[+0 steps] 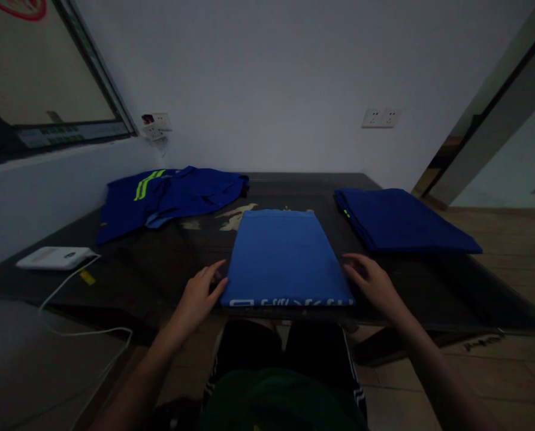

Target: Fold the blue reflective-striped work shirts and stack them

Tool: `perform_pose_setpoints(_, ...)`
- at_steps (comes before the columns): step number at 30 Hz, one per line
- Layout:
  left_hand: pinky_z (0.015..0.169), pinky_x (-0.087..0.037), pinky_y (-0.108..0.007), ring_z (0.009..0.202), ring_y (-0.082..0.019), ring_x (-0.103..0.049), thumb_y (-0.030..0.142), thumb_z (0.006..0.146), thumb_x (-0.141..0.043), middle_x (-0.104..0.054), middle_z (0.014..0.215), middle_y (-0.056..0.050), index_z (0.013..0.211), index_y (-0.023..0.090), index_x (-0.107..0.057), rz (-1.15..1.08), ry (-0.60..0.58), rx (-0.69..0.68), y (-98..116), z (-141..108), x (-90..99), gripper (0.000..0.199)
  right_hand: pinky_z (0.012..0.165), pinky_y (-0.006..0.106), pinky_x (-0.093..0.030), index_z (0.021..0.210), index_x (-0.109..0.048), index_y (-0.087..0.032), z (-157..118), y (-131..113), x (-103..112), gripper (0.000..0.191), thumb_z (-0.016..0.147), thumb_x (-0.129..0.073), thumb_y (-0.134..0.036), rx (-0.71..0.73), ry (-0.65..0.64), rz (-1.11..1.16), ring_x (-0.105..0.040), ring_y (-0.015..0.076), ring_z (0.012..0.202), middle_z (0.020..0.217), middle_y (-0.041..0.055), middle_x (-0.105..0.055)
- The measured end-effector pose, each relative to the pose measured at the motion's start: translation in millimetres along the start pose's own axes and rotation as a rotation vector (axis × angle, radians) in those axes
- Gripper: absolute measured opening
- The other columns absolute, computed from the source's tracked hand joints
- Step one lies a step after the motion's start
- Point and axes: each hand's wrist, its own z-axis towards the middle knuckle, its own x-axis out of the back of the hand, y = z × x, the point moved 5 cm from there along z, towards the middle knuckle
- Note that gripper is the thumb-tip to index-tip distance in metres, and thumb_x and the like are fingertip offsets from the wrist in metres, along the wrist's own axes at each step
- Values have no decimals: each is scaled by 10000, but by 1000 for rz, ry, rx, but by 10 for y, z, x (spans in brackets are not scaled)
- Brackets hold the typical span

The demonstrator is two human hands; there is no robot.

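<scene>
A light blue garment (287, 254), folded into a flat block, lies in front of me at the table's near edge. White lettering runs along its near fold. My left hand (203, 286) is at its left side, fingers apart, thumb near the cloth. At the right side is my right hand (369, 278), its fingers loosely spread close to the edge. Neither hand grips the cloth; whether the fingertips touch it I cannot tell.
Dark blue clothing (186, 194) with yellow-green stripes lies loosely at the back left. Another folded dark blue garment (406, 220) is on the right. A white device (56, 258) with a cable sits at the left of the dark table (159, 272). Wall sockets (380, 118) are behind.
</scene>
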Motion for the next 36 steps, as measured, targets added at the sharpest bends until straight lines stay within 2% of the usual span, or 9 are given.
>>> perform_pose_setpoints(3, 781, -509, -331, 877, -236, -651, 494, 822, -493, -683, 939, -58, 1336, 265, -523, -206, -47, 94, -29, -286, 14, 563, 715, 367, -516, 1072, -616, -252, -417, 82, 33, 400, 763, -546, -495, -144, -49, 172, -619, 227, 744, 813, 60, -644)
perform_pose_setpoints(5, 797, -509, -326, 927, -235, -649, 483, 803, -519, -689, 984, -50, 1317, 295, -536, -273, -47, 105, 14, -403, -6, 547, 720, 364, -513, 1062, -614, -268, -631, 33, -18, 395, 743, -568, -498, -177, -40, 234, -621, 227, 759, 814, 52, -641)
perform_pose_setpoints(8, 895, -484, -341, 1002, -235, -631, 454, 780, -549, -682, 1046, -43, 1260, 318, -580, -324, 30, 109, 67, -468, -16, 500, 728, 367, -506, 1051, -612, -284, -786, -79, -77, 368, 741, -571, -479, -212, 65, 242, -619, 233, 798, 853, 59, -648)
perform_pose_setpoints(11, 942, -461, -342, 1030, -227, -615, 452, 782, -558, -666, 1078, -43, 1259, 312, -575, -367, 86, 117, 88, -467, -22, 497, 683, 353, -503, 1045, -610, -276, -786, -148, -97, 355, 747, -556, -461, -244, 125, 256, -618, 228, 781, 876, 72, -662)
perform_pose_setpoints(16, 814, -491, -347, 880, -219, -628, 458, 819, -510, -661, 922, -44, 1307, 216, -530, -306, -13, 151, 152, -419, -88, 545, 655, 321, -481, 1062, -621, -196, -673, -194, -97, 394, 781, -521, -454, -229, 79, 239, -604, 202, 721, 789, 53, -644)
perform_pose_setpoints(22, 688, -463, -303, 725, -194, -598, 472, 877, -429, -637, 812, -35, 1262, 182, -566, -174, 0, 166, 229, -348, -123, 501, 567, 281, -401, 1086, -626, -170, -564, -224, -190, 392, 831, -459, -417, -224, 50, 53, -521, 165, 576, 655, 2, -536)
perform_pose_setpoints(26, 617, -427, -272, 641, -176, -573, 393, 906, -417, -614, 747, -16, 1255, 207, -570, -31, 20, 179, 212, -330, -148, 424, 616, 288, -376, 1099, -609, -180, -560, -237, -256, 343, 857, -427, -342, -178, 103, -118, -535, 180, 623, 701, 22, -562)
perform_pose_setpoints(30, 645, -434, -271, 701, -178, -601, 294, 922, -418, -642, 807, -32, 1246, 225, -576, 114, 1, 107, 245, -320, -165, 366, 690, 313, -371, 1134, -592, -186, -600, -294, -269, 317, 893, -409, -281, -95, 120, -314, -562, 201, 708, 788, 53, -620)
perform_pose_setpoints(36, 765, -452, -350, 894, -240, -593, 253, 942, -419, -643, 930, -76, 1241, 218, -589, 412, 13, 0, 329, -368, -148, 346, 717, 342, -398, 1187, -581, -193, -650, -320, -222, 314, 925, -423, -267, -64, 76, -510, -578, 244, 870, 929, 87, -656)
